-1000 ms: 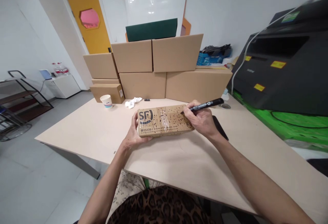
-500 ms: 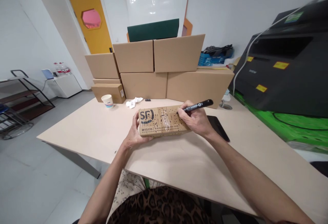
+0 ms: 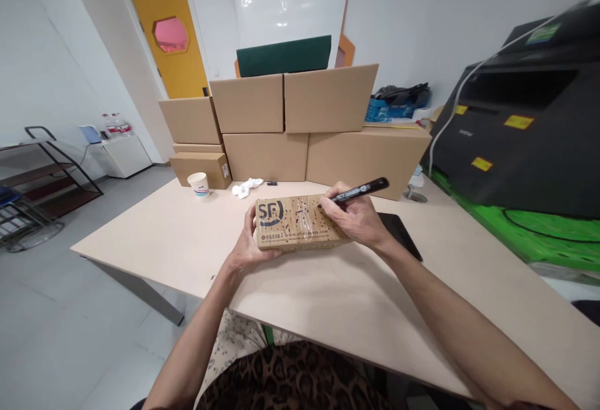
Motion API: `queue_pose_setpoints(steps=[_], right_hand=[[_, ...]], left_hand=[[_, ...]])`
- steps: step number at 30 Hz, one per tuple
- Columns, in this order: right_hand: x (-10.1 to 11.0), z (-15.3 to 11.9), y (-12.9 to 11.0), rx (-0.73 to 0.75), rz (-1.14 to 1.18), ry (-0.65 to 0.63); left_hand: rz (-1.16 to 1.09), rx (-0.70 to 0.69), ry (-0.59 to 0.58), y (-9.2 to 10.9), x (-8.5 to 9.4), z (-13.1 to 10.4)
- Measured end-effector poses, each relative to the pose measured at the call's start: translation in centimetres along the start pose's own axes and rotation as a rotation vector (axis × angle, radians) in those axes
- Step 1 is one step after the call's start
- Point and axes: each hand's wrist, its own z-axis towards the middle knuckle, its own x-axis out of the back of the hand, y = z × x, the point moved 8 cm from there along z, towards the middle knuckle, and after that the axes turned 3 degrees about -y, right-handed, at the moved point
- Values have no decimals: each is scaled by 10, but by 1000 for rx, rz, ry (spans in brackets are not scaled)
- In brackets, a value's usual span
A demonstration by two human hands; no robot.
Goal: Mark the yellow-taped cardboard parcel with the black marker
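A small cardboard box point(image 3: 300, 225) with a dark "SF" logo and many black marks on its top is tilted up a little over the table point(image 3: 154, 241). My left hand point(image 3: 247, 241) grips its left end, thumb and fingers around the side. In my right hand point(image 3: 351, 213) is a black marker pen point(image 3: 360, 191), pinched with its tip down at the upper right part of the box's top. That hand rests against the box's right end and hides it. Behind my right wrist lies a flat black object point(image 3: 400, 235), partly covered.
Stacked cardboard boxes point(image 3: 265, 157) line the table's back edge, a dark green box point(image 3: 284, 55) on top. A paper cup point(image 3: 199, 185), crumpled tissue point(image 3: 246, 187) and a small black cap point(image 3: 272, 184) stand before them. A large black printer point(image 3: 501, 122) is at right.
My right hand and the marker have shifted slightly left across the box's top. The whole view has moved a little to the right; my left hand keeps its hold.
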Motion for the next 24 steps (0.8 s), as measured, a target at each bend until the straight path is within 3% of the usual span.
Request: queue_pose_setpoints(steps=[9,14,19,24], right_hand=[[-2,-5,0,-56,50,-48],[5,-12,-5,-21,62,-5],[1,-21,-6,-21,46,-47],[43,-29,15,-49,-46,209]], left_hand=[[0,-8,8,0,0,0],[-16,18,2,0,-1,0],[-22,42,5,-1,0,0],[-25,72,10,-4,1,1]])
